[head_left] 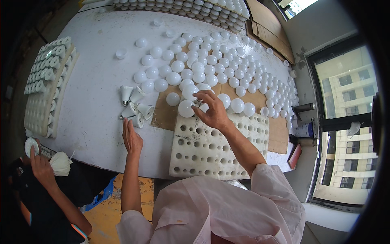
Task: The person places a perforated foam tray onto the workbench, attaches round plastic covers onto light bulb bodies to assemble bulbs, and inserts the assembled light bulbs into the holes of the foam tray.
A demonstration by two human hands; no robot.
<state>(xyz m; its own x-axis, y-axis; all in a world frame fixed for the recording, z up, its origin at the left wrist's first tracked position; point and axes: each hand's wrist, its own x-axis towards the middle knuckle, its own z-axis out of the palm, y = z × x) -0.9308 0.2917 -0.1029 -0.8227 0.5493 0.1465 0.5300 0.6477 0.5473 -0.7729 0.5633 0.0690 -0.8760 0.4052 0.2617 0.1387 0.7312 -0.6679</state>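
My right hand (213, 110) is over the far edge of a white foam board (221, 150) with rows of round holes. Its thumb and fingers are apart. The fingertips are at one white bulb cover (189, 92), while the thumb is against or just beside another cover (186, 108). To the left, my left hand (132, 139) rests low with its fingers stretched out. Their tips are next to a white bulb base (138, 120), and I cannot tell whether they touch it. Several more bulb bases (126, 94) lie in a loose group just beyond.
Many round white covers (173, 78) spread over brown cardboard (164, 110) on the white table (97, 81). Stacked trays of covers (191, 10) stand at the back, and boards of bulb bases (48, 73) at the left. Lower left, a co-worker's hand (42, 171) holds a white round part.
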